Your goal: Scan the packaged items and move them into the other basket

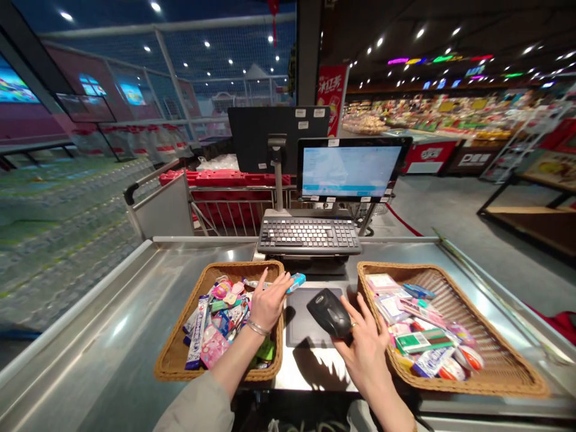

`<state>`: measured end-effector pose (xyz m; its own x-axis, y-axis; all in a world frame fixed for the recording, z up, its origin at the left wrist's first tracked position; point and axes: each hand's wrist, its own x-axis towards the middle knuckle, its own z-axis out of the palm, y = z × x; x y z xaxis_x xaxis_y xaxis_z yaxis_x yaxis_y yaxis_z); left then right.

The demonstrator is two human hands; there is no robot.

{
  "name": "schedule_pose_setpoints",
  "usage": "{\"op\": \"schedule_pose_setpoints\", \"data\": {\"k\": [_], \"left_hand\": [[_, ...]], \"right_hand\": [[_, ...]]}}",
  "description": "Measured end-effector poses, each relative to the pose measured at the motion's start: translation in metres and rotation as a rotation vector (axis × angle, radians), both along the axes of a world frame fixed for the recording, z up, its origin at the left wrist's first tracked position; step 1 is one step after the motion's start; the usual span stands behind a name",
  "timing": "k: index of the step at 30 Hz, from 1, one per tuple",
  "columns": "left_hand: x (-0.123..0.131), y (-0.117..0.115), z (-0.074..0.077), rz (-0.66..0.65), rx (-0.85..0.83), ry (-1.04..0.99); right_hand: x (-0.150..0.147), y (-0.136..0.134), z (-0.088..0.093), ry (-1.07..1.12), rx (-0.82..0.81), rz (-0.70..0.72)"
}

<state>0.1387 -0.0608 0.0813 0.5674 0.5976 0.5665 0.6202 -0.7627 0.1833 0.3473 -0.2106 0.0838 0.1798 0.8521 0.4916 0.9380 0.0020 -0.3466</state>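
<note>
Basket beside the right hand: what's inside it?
The basket holds a green pack, a blue packet, a purple-and-white packet and red-and-white rounded items, among others. Whatever lies beneath this top layer is covered.

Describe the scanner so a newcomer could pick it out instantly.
Find the lit monitor, then drop past the keyboard to the gap between the left basket and right basket. There, in the right hand, is the scanner: black and rounded, unlike the light-blue pack in the left hand.
</note>
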Motion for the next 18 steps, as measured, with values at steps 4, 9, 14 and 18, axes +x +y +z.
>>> {"op": "schedule_pose_setpoints", "data": {"k": [4,9,14,18], "left_hand": [[0.007,0.0,0.002,-0.03,0.02,-0.01],[0.013,0.001,0.003,-0.059,0.069,-0.028],[0.016,0.002,0.002,-0.104,0.155,-0.058],[0.018,0.003,0.003,-0.117,0.201,-0.068]], "right_hand": [[0.002,-0.002,0.002,0.01,-0.007,-0.002],[0.009,-0.005,0.0,0.015,-0.063,0.016],[0.014,-0.006,-0.007,-0.005,-0.063,0.029],[0.015,-0.007,-0.007,-0.006,-0.054,0.03]]}}
